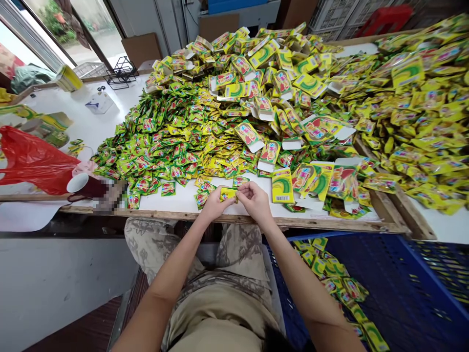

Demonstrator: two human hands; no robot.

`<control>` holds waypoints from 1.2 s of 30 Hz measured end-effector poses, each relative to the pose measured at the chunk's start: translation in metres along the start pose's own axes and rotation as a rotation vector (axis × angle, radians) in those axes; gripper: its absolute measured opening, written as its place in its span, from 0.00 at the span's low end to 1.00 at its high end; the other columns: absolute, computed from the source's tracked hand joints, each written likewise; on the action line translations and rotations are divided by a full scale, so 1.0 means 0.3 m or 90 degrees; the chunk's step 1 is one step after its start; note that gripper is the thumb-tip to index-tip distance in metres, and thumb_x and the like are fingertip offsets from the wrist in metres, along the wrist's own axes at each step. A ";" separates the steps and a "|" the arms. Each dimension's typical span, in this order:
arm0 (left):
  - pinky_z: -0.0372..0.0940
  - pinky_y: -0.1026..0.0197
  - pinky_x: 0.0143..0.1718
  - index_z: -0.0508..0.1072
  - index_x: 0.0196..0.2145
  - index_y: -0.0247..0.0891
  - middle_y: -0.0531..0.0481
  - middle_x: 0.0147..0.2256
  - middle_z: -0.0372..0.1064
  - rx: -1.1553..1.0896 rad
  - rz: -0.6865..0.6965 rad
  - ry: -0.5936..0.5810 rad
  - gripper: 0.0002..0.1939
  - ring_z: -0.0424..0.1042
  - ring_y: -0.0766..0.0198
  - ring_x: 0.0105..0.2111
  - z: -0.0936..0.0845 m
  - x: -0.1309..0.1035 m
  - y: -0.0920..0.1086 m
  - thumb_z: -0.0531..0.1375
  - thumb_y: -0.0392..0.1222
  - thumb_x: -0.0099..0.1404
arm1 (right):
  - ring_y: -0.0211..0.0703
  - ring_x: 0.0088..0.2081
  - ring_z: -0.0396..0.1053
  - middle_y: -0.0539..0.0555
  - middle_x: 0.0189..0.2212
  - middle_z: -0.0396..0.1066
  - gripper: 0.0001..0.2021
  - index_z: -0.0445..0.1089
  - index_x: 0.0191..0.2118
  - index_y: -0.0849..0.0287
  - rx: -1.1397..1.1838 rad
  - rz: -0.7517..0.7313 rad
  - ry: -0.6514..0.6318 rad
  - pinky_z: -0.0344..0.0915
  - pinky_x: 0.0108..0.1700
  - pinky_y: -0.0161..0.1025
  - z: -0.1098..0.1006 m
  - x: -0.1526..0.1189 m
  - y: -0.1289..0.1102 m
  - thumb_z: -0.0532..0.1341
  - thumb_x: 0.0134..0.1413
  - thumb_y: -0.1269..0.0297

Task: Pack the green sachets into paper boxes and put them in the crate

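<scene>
Between my two hands, just above the front edge of the table, is a small yellow packet (227, 194). My left hand (213, 202) grips its left side, and my right hand (253, 198) pinches its right end. A few green and yellow packets (203, 193) lie beside my left hand. A yellow printed box (282, 186) stands just right of my right hand. Beyond both hands spreads a large heap of small green and yellow packets (172, 142), with printed card boxes (269, 155) piled on its right and back.
On the left are a dark mug (86, 187), a red plastic bag (36, 161) and a black wire rack (120, 73). A blue crate (388, 274) with flat boxes stands low at right. Wooden strips (176, 213) edge the table; more yellow packets (428, 127) lie far right.
</scene>
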State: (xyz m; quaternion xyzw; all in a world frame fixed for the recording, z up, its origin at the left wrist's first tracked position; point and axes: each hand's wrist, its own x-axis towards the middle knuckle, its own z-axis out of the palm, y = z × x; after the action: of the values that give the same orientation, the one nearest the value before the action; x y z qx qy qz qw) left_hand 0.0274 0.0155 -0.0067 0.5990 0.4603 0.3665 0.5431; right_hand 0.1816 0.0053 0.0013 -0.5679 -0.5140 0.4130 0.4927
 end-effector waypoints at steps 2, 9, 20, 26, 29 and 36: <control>0.63 0.62 0.38 0.67 0.39 0.36 0.50 0.34 0.69 -0.008 0.002 0.020 0.14 0.68 0.64 0.34 0.000 -0.003 0.012 0.63 0.42 0.56 | 0.40 0.30 0.65 0.52 0.31 0.67 0.16 0.65 0.38 0.58 -0.006 -0.010 0.002 0.66 0.32 0.39 0.008 -0.002 0.008 0.65 0.43 0.58; 0.63 0.63 0.41 0.67 0.39 0.37 0.50 0.37 0.68 -0.045 0.032 0.097 0.18 0.68 0.63 0.39 0.006 -0.004 0.015 0.67 0.39 0.51 | 0.38 0.24 0.60 0.48 0.21 0.62 0.17 0.62 0.26 0.56 0.001 0.003 -0.072 0.60 0.28 0.37 0.019 0.020 0.024 0.67 0.41 0.49; 0.67 0.62 0.30 0.71 0.31 0.34 0.53 0.27 0.70 -0.243 -0.105 0.066 0.19 0.68 0.68 0.26 0.004 0.014 -0.002 0.69 0.48 0.45 | 0.37 0.28 0.60 0.47 0.26 0.63 0.22 0.62 0.32 0.55 0.102 0.027 -0.091 0.61 0.30 0.35 0.019 0.023 0.011 0.67 0.38 0.45; 0.68 0.65 0.29 0.70 0.33 0.34 0.52 0.31 0.72 -0.311 -0.087 0.172 0.21 0.70 0.69 0.27 0.003 0.012 0.004 0.69 0.50 0.47 | 0.36 0.23 0.57 0.44 0.20 0.57 0.23 0.57 0.25 0.54 0.100 0.044 -0.092 0.62 0.26 0.36 0.044 0.016 0.009 0.67 0.37 0.44; 0.69 0.66 0.29 0.69 0.34 0.34 0.52 0.32 0.71 -0.331 -0.086 0.220 0.22 0.71 0.69 0.29 -0.003 0.009 0.006 0.69 0.51 0.47 | 0.38 0.24 0.61 0.46 0.23 0.63 0.23 0.60 0.29 0.54 0.160 0.077 -0.132 0.65 0.27 0.38 0.050 0.015 0.026 0.66 0.38 0.42; 0.68 0.65 0.31 0.69 0.34 0.35 0.53 0.32 0.71 -0.287 -0.104 0.179 0.23 0.70 0.69 0.29 -0.009 0.017 -0.002 0.69 0.51 0.46 | 0.40 0.28 0.61 0.46 0.23 0.60 0.19 0.60 0.28 0.55 -0.038 -0.026 -0.119 0.63 0.32 0.39 0.059 0.015 0.036 0.65 0.43 0.47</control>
State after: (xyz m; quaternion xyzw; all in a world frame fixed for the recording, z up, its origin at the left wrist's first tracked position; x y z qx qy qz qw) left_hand 0.0263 0.0212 -0.0072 0.3671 0.4847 0.4940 0.6215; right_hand 0.1667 0.0124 -0.0124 -0.5305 -0.5814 0.4384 0.4340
